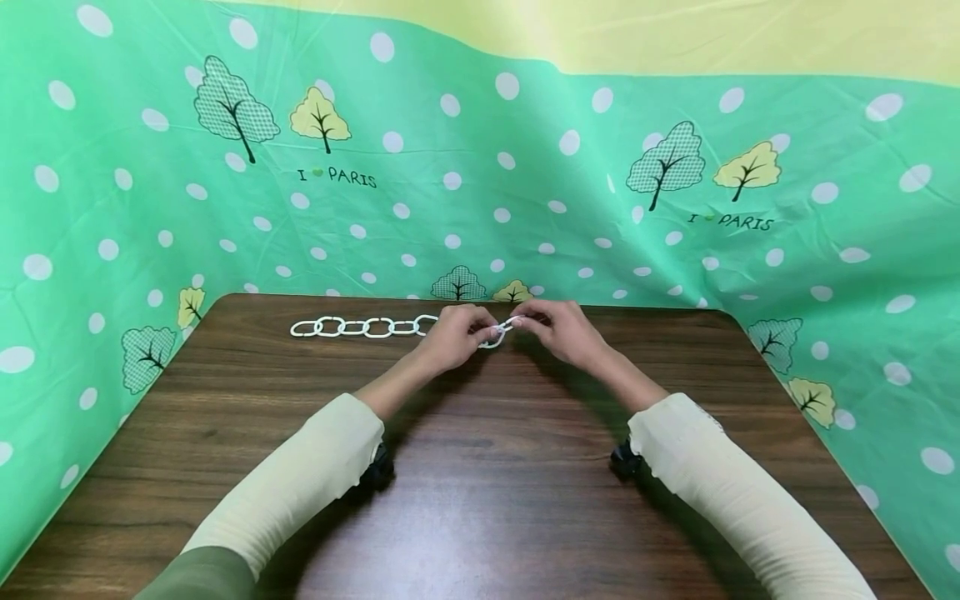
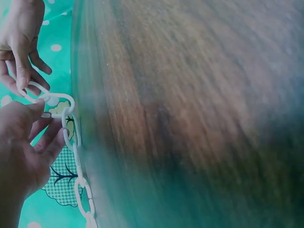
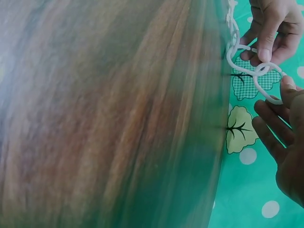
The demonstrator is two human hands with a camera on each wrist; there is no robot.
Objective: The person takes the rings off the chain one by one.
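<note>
A white plastic chain [image 1: 354, 328] of oval links lies along the far edge of the brown table, its left stretch straight and flat. My left hand [image 1: 456, 337] pinches a link near the chain's right end between thumb and fingers. Opposite it, my right hand [image 1: 566, 333] pinches the end link [image 3: 262, 95], thumb on one side and fingers on the other. In the right wrist view this end link passes through the link that the left hand holds. Both hands are close together, and the left one hides part of the chain in the head view.
The dark wood-grain table [image 1: 480, 467] extends toward me under both forearms. Behind it and at its sides hangs a green cloth [image 1: 420, 217] with white dots and printed trees. Black wrist devices sit under the left sleeve [image 1: 322, 450] and right sleeve [image 1: 720, 475].
</note>
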